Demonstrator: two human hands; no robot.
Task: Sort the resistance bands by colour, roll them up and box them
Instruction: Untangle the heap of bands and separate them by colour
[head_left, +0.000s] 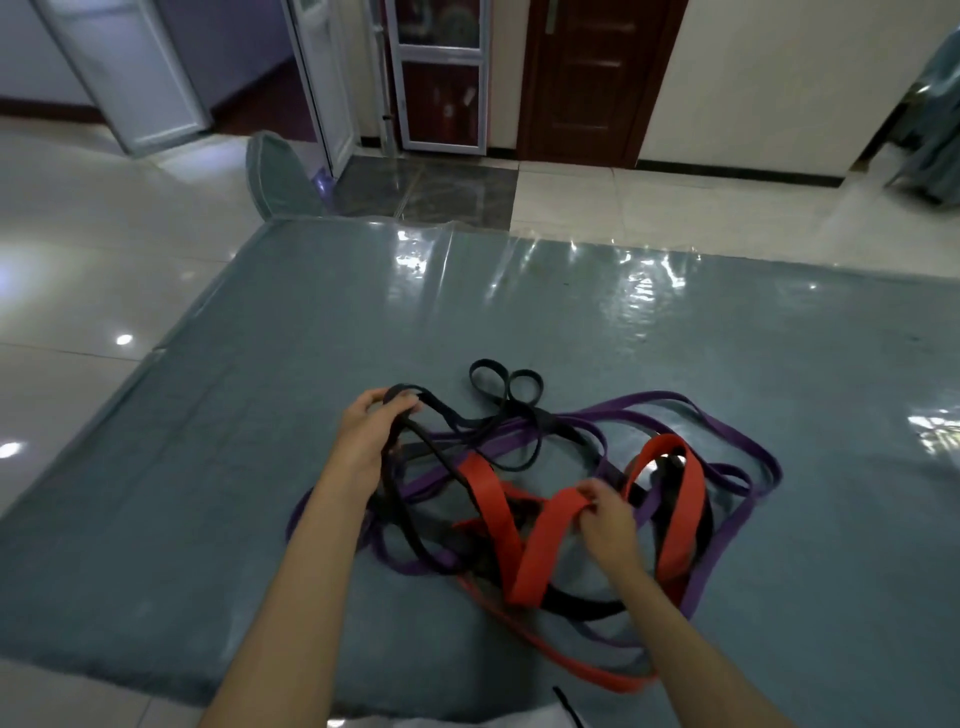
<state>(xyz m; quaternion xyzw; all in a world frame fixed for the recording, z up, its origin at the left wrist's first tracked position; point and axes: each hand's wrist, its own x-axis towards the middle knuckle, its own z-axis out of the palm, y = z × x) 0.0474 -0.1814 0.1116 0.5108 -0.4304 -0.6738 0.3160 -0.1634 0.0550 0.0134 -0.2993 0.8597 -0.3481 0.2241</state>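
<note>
A tangled heap of resistance bands lies on a blue-grey table (260, 415). Purple bands (727, 431) loop widest around the pile. Wide red bands (685, 499) cross its middle and trail toward the near edge. Black bands (506, 387) curl at the far side and run under the rest. My left hand (371, 431) grips a loop of a black band at the pile's left and holds it slightly off the table. At the centre my right hand (605, 519) pinches a fold of a red band. No box is in view.
A clear plastic sheet (649, 291) covers the table and glares at the far side. A chair back (283, 176) stands beyond the far left corner. Glossy floor tiles surround the table. A white object with a black strap (569, 709) shows at the near edge.
</note>
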